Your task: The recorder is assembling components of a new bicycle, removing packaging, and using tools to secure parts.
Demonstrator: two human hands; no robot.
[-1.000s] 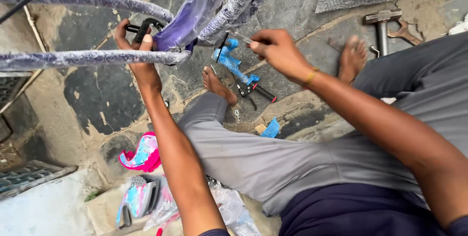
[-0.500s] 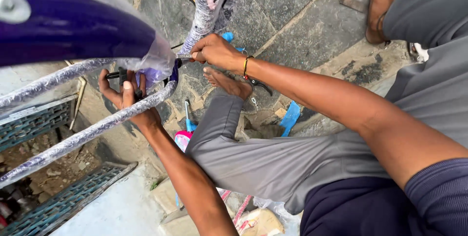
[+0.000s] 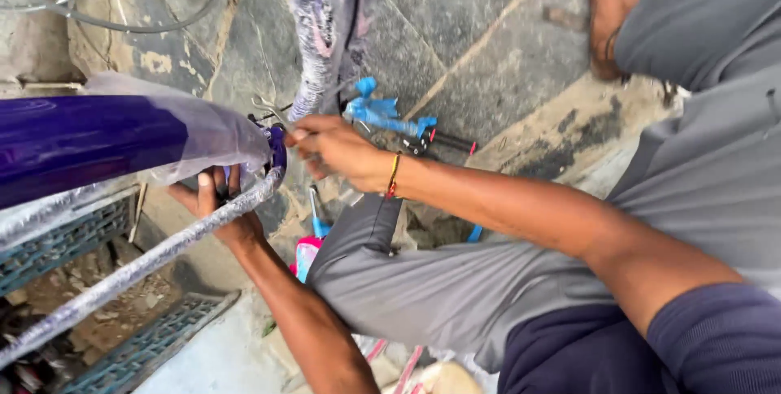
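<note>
Two hands in view, both the person's own. One bicycle frame (image 3: 89, 138): glossy purple main tube under crinkled clear plastic wrap, entering from the left edge of the view. Two thinner tubes, also wrapped in pale bubbled film: one slanted tube (image 3: 138, 268) running from the lower left corner up to the joint, one upright tube (image 3: 313, 28) running from the joint to the top edge.

Left hand (image 3: 215, 207): below the joint, palm up, fingers curled around the slanted tube, thumb on the near side.

Right hand (image 3: 338, 150): at the joint, fingers pinched on a small metal tool (image 3: 272, 113); its exact kind is too blurred to tell. One thread bracelet (image 3: 394, 176), red and yellow, on that wrist.

Ground: rough dark stone slabs (image 3: 455, 28) with pale mortar seams, uneven. One blue plastic-wrapped part (image 3: 382, 113) lies on the stone just beyond the right hand. One pink-and-blue packet (image 3: 307, 254) lies near the left forearm, partly hidden by a grey trouser knee (image 3: 390, 280). Two blue-green metal grates (image 3: 57, 239) at the lower left. One grey cable (image 3: 122, 24) loops at the top left corner. One bare foot (image 3: 610, 12) rests on the stone at the top right.
</note>
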